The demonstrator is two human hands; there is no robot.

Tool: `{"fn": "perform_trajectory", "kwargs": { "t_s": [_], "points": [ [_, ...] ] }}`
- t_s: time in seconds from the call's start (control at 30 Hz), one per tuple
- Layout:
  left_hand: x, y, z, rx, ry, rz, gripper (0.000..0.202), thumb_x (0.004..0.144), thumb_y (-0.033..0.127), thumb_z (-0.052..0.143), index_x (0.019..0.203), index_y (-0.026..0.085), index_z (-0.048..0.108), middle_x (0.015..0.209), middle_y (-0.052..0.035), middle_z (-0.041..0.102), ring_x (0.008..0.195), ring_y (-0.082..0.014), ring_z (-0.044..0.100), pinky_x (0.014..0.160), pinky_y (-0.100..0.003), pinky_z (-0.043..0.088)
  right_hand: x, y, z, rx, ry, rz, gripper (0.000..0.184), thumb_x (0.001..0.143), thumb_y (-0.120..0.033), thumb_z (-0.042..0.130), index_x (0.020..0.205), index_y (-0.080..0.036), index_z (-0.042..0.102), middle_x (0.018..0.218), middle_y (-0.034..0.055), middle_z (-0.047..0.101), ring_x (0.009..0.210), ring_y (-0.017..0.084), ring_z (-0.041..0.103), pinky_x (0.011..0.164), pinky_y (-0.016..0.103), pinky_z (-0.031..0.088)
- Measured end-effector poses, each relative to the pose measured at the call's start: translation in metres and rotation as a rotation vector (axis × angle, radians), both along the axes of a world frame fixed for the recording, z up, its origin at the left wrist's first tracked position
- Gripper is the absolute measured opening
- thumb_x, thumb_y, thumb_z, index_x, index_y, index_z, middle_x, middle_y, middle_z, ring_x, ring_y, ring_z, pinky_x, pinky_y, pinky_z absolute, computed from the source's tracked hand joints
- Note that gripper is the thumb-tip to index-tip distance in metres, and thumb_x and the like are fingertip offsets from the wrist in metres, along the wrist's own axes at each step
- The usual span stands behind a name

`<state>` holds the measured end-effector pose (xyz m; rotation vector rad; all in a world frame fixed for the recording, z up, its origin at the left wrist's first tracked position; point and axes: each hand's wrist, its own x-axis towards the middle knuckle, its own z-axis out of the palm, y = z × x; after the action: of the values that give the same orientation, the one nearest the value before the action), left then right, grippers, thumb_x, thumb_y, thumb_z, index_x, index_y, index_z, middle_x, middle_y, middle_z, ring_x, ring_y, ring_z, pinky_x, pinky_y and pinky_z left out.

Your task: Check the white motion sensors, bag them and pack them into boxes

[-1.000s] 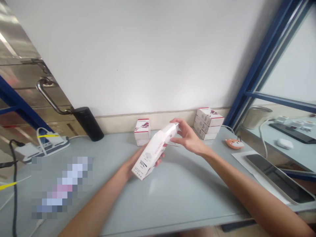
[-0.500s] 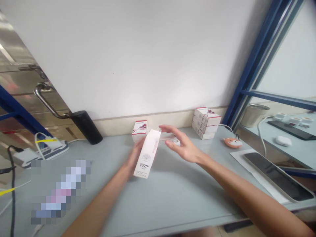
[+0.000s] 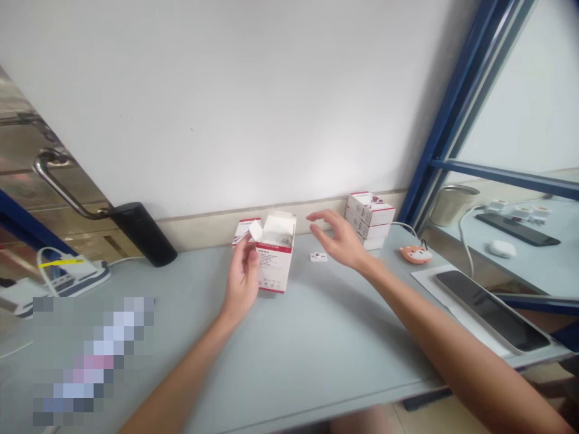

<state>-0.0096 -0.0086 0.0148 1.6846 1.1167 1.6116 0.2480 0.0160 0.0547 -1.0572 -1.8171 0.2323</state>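
A white and red cardboard box (image 3: 275, 265) with its top flaps open is held by my left hand (image 3: 243, 274), whose thumb and fingers grip its left side. Printed text and small symbols cover the face toward me. To the right, my right hand (image 3: 337, 240) hovers with fingers apart and nothing in them. Below its fingertips a small white object (image 3: 318, 257) with dark marks lies on the table. Behind the held box, partly hidden, sits another white and red box (image 3: 243, 228).
At the back right stands a stack of similar boxes (image 3: 370, 220). Near it lie an orange animal-shaped case (image 3: 415, 254) and a phone (image 3: 493, 310) on white paper. A black cylinder (image 3: 143, 234) and a power strip (image 3: 88, 275) are on the left; a mirror (image 3: 520, 241) borders the right.
The box has turned from its narrow side to its printed face, its open top now showing. My right hand has moved slightly up and right, away from it. The view has shifted a little.
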Motion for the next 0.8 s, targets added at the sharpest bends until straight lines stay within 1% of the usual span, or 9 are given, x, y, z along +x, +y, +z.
{"fn": "perform_trajectory", "kwargs": {
  "t_s": [0.07, 0.13, 0.27, 0.33, 0.43, 0.5, 0.6, 0.7, 0.8],
  "points": [
    [0.001, 0.001, -0.002, 0.015, 0.006, -0.046, 0.062, 0.101, 0.056, 0.059, 0.155, 0.028, 0.046, 0.14, -0.0122, 0.064, 0.125, -0.0249, 0.064, 0.104, -0.035, 0.053, 0.014, 0.013, -0.011, -0.098, -0.215, -0.073, 0.022, 0.099, -0.036, 0.061, 0.112, -0.023, 0.073, 0.115, 0.0091, 0.075, 0.117, 0.029, 0.065, 0.103, 0.046, 0.048],
    [0.003, 0.002, -0.007, 0.014, -0.002, -0.111, 0.066, 0.097, 0.054, 0.065, 0.154, 0.027, 0.046, 0.137, -0.0125, 0.065, 0.124, -0.0248, 0.064, 0.104, -0.036, 0.054, 0.024, 0.022, -0.024, -0.206, -0.44, -0.036, 0.021, 0.091, -0.041, 0.072, 0.102, -0.023, 0.076, 0.109, 0.0096, 0.077, 0.119, 0.032, 0.064, 0.106, 0.049, 0.045],
    [0.006, 0.003, -0.019, -0.018, 0.013, -0.211, 0.062, 0.096, 0.049, 0.069, 0.151, 0.026, 0.052, 0.14, -0.0121, 0.064, 0.13, -0.0252, 0.062, 0.109, -0.036, 0.053, 0.027, 0.031, -0.036, -0.242, -0.534, 0.001, 0.011, 0.084, -0.03, 0.079, 0.092, -0.024, 0.076, 0.1, 0.006, 0.078, 0.109, 0.029, 0.069, 0.11, 0.047, 0.041],
    [0.007, 0.001, -0.022, -0.026, 0.02, -0.225, 0.061, 0.098, 0.047, 0.068, 0.153, 0.027, 0.05, 0.144, -0.0117, 0.062, 0.135, -0.0254, 0.059, 0.113, -0.037, 0.05, 0.024, 0.028, -0.028, -0.179, -0.44, -0.087, 0.009, 0.094, -0.029, 0.068, 0.096, -0.023, 0.074, 0.102, 0.0062, 0.078, 0.102, 0.027, 0.069, 0.108, 0.047, 0.042],
    [0.009, -0.004, -0.021, -0.027, 0.028, -0.227, 0.06, 0.099, 0.046, 0.066, 0.154, 0.028, 0.05, 0.153, -0.0112, 0.057, 0.14, -0.0269, 0.056, 0.118, -0.039, 0.047, 0.014, 0.009, -0.005, 0.081, -0.071, -0.241, 0.015, 0.099, -0.038, 0.062, 0.103, -0.025, 0.069, 0.107, 0.0079, 0.076, 0.101, 0.028, 0.068, 0.098, 0.046, 0.049],
    [0.01, -0.007, -0.02, -0.018, 0.056, -0.221, 0.057, 0.099, 0.046, 0.065, 0.152, 0.029, 0.053, 0.156, -0.0105, 0.055, 0.14, -0.0278, 0.056, 0.119, -0.04, 0.046, 0.004, -0.009, 0.01, 0.249, 0.051, -0.143, 0.013, 0.099, -0.037, 0.062, 0.105, -0.027, 0.066, 0.106, 0.0071, 0.075, 0.099, 0.027, 0.068, 0.093, 0.044, 0.051],
    [0.011, -0.009, -0.018, 0.031, 0.102, -0.211, 0.054, 0.1, 0.043, 0.064, 0.151, 0.029, 0.054, 0.156, -0.0103, 0.055, 0.139, -0.0278, 0.057, 0.118, -0.04, 0.047, -0.015, -0.031, 0.021, 0.291, -0.191, 0.11, 0.005, 0.099, -0.03, 0.062, 0.1, -0.028, 0.067, 0.101, 0.0052, 0.076, 0.096, 0.026, 0.068, 0.089, 0.043, 0.049],
    [0.011, -0.01, -0.018, 0.065, 0.113, -0.206, 0.053, 0.102, 0.041, 0.061, 0.152, 0.028, 0.051, 0.157, -0.0113, 0.054, 0.139, -0.0275, 0.057, 0.118, -0.041, 0.047, -0.026, -0.039, 0.019, 0.257, -0.376, 0.118, 0.011, 0.099, -0.023, 0.059, 0.093, -0.026, 0.068, 0.091, 0.0044, 0.077, 0.091, 0.026, 0.065, 0.087, 0.044, 0.045],
    [0.01, -0.011, -0.018, 0.071, 0.16, -0.209, 0.053, 0.102, 0.041, 0.061, 0.152, 0.026, 0.051, 0.154, -0.0128, 0.056, 0.138, -0.0283, 0.058, 0.117, -0.042, 0.047, -0.029, -0.04, 0.016, 0.177, -0.377, 0.111, 0.014, 0.098, -0.019, 0.06, 0.091, -0.027, 0.07, 0.091, 0.0034, 0.077, 0.096, 0.026, 0.064, 0.087, 0.044, 0.043]
  ]
}}
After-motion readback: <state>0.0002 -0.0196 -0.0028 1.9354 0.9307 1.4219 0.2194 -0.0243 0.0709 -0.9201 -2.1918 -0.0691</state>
